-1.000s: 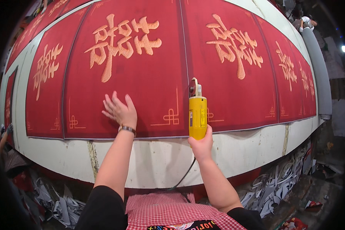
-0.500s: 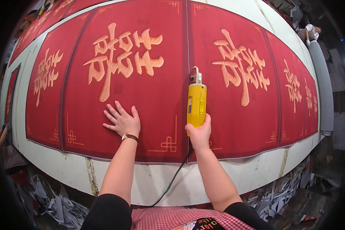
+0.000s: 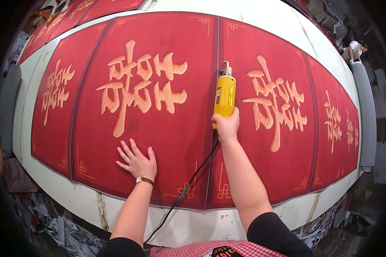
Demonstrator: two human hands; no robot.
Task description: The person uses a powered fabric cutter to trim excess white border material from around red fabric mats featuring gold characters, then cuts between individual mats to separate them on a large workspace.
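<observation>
My right hand (image 3: 228,125) is closed around a yellow electric rotary cutter (image 3: 225,95). Its round blade head points away from me, over the seam between two red mats. From its rear end a black cable (image 3: 195,173) with a green-wrapped patch trails back towards me over the left mat. My left hand (image 3: 138,162), with a watch on the wrist, lies flat with spread fingers on the left red mat (image 3: 171,141), just below its large orange characters. The right red mat (image 3: 244,171) bears a similar pattern and lies partly under my right forearm.
More red mats continue on both sides across the pale table (image 3: 240,222). A grey roll (image 3: 365,124) stands at the right end, near another person (image 3: 354,51). Grey offcuts (image 3: 68,233) are heaped below the table's near edge. At the far left, someone's gloved hand shows.
My right hand has pushed the cutter farther from me along the seam, drawing the cable after it. My left hand stays about where it was on the mat. The view has shifted.
</observation>
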